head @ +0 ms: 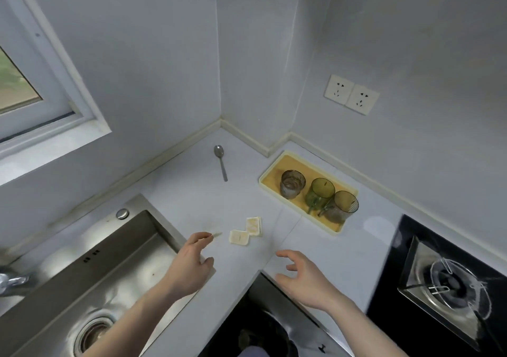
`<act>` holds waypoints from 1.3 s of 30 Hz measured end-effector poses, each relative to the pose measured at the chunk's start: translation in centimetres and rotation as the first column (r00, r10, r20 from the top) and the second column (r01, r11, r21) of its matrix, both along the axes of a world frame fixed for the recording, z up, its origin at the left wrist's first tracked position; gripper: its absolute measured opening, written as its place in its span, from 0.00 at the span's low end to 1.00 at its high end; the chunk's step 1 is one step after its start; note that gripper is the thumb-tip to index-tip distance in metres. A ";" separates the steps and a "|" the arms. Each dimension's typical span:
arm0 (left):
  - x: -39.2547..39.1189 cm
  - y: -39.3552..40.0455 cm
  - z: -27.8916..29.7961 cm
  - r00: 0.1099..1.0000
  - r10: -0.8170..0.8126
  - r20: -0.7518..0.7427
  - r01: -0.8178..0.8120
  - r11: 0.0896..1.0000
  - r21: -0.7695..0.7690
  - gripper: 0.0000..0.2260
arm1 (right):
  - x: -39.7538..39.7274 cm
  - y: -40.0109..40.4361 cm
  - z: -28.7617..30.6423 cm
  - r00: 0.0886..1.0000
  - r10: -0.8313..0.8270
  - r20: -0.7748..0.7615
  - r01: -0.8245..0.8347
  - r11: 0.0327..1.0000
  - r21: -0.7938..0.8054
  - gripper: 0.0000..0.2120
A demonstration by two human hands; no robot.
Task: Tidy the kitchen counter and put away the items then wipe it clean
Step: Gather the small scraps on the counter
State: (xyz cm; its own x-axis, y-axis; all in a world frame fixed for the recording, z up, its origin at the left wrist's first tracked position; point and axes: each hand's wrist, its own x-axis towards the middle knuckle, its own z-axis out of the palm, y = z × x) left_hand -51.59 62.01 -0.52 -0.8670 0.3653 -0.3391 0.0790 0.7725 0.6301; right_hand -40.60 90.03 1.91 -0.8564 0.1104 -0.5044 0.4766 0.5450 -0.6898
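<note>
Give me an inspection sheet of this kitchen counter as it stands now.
Surface: white counter, faint stains near the sink edge.
Job's things: spoon lying loose near the corner; two small cream tubs side by side, touching; yellow tray holding three glasses.
Clutter: a thin small strip pinched in the left hand.
Hands: left hand over the counter edge by the sink, fingertips shut on the strip; right hand open, empty, hovering above the counter.
Cables: nothing seen.
Surroundings: steel sink on the left, gas hob on the right, two wall sockets, window.
</note>
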 end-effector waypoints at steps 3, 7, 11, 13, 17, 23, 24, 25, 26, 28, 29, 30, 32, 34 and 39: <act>1.0 0.7 -0.4 0.999 0.048 -0.001 -0.048 0.998 -0.030 0.24 | -0.6 1.8 -0.7 0.997 0.067 0.037 -0.067 0.998 0.013 0.24; 2.1 1.7 -0.8 0.994 0.108 -0.008 -0.108 0.993 -0.050 0.24 | -2.5 3.4 -2.2 0.988 0.133 0.080 -0.135 0.990 0.025 0.26; 3.3 1.9 -1.8 0.997 0.082 -0.012 -0.083 0.990 -0.118 0.25 | -4.8 3.1 -4.0 0.977 0.183 0.109 -0.186 0.982 0.022 0.27; 4.0 1.6 -2.2 0.997 0.076 0.009 -0.074 0.988 -0.135 0.26 | -5.6 2.6 -4.8 0.971 0.200 0.131 -0.204 0.979 0.015 0.27; 5.0 -0.1 -3.0 0.992 0.115 0.054 -0.108 0.987 -0.118 0.26 | -6.8 1.4 -6.4 0.967 0.208 0.147 -0.216 0.976 0.039 0.26; 5.1 -3.0 -2.5 0.990 0.132 0.052 -0.126 0.987 -0.103 0.25 | -10.1 -0.8 -8.5 0.965 0.244 0.099 -0.260 0.943 0.210 0.29; 5.0 -3.5 -2.5 0.990 0.130 0.059 -0.124 0.987 -0.100 0.25 | -10.8 -1.1 -8.9 0.966 0.243 0.090 -0.258 0.934 0.246 0.30; 4.8 -3.8 -2.6 0.990 0.127 0.068 -0.120 0.988 -0.095 0.26 | -11.5 -1.5 -9.3 0.965 0.247 0.087 -0.262 0.923 0.281 0.31; 4.4 -4.0 -2.6 0.990 0.118 0.076 -0.111 0.989 -0.094 0.26 | -12.1 -1.8 -9.7 0.962 0.258 0.090 -0.273 0.911 0.308 0.33; 3.2 -4.0 -2.6 0.992 0.088 0.089 -0.079 0.992 -0.097 0.26 | -13.0 -2.7 -10.6 0.949 0.287 0.128 -0.314 0.889 0.335 0.33; 2.5 -3.7 -2.6 0.992 0.079 0.097 -0.070 0.994 -0.089 0.26 | -13.3 -3.1 -11.1 0.937 0.312 0.158 -0.348 0.873 0.342 0.33; 1.8 -3.4 -2.5 0.991 0.068 0.113 -0.060 0.995 -0.075 0.26 | -13.7 -3.6 -11.4 0.921 0.341 0.186 -0.387 0.854 0.347 0.31; 0.6 -2.7 -2.7 0.987 0.050 0.156 -0.046 0.999 -0.029 0.27 | -14.7 -4.2 -11.5 0.913 0.352 0.206 -0.406 0.839 0.362 0.25; -0.6 -2.5 -3.3 0.981 0.037 0.191 -0.037 0.999 -0.004 0.28 | -16.7 -4.3 -11.1 0.948 0.281 0.151 -0.319 0.863 0.393 0.20; -3.8 -3.1 -4.0 0.977 0.081 0.198 -0.082 0.997 -0.004 0.23 | -25.0 -4.7 -10.1 0.985 0.170 0.003 -0.157 0.903 0.401 0.23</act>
State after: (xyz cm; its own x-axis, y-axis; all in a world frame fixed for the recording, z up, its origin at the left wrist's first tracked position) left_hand -55.43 58.92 -4.55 -0.8095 0.2984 -0.5056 -0.1106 0.7682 0.6305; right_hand -65.64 85.35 -8.16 -0.8944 0.1534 -0.4202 0.3387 0.8459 -0.4121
